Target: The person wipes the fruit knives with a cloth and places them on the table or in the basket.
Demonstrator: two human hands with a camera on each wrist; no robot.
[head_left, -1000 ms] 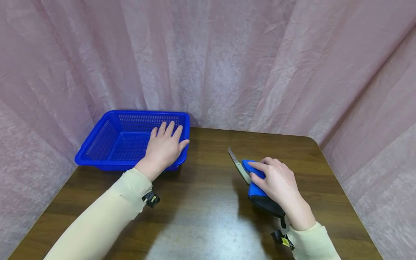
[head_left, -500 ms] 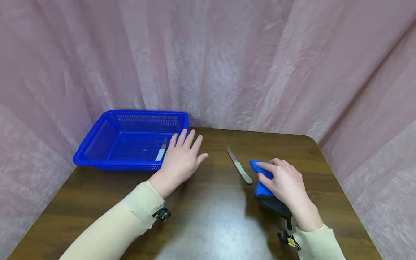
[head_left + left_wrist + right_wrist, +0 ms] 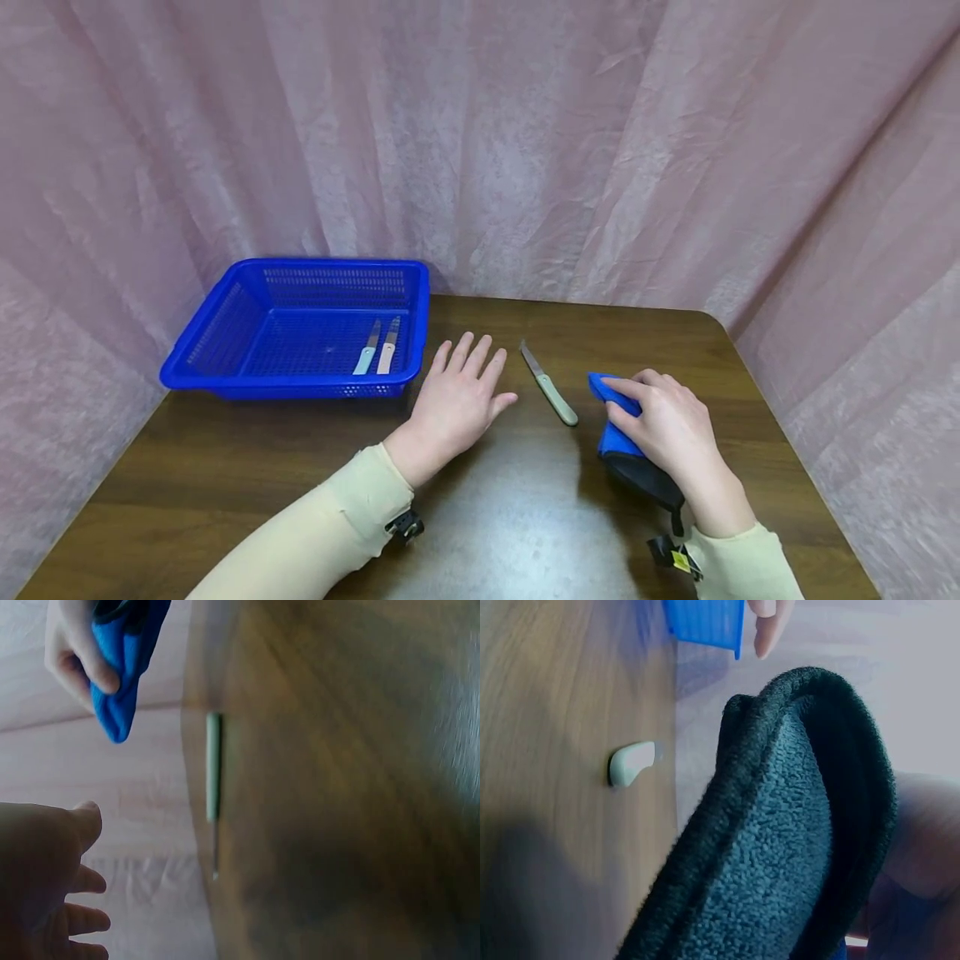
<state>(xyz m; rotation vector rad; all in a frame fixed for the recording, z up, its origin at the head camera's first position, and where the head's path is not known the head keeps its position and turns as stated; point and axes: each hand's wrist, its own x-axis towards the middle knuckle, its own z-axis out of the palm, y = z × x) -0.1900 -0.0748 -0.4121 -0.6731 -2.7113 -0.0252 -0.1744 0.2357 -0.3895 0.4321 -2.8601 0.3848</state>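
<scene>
A paring knife with a pale green handle (image 3: 557, 402) lies on the wooden table, its blade pointing to the back left. Just left of it, in the head view, my left hand (image 3: 452, 407) hovers palm down with fingers spread, holding nothing. My right hand (image 3: 670, 425), to the knife's right, grips a folded blue cloth with black trim and a small loop (image 3: 618, 437). The right wrist view shows the cloth's fuzzy inner side (image 3: 765, 840) between black edges. The knife's handle (image 3: 214, 765) also shows in the left wrist view, apart from both hands.
A blue plastic basket (image 3: 292, 390) stands at the back left. Inside, at its right end, lie a knife with a light blue handle (image 3: 364, 361) and one with a pink handle (image 3: 386, 358). Pink curtains (image 3: 510, 167) hang behind the table.
My left hand has moved from over the basket rightward and toward me, close to the green knife, uncovering two knives in the basket. My right hand has shifted slightly right with the cloth.
</scene>
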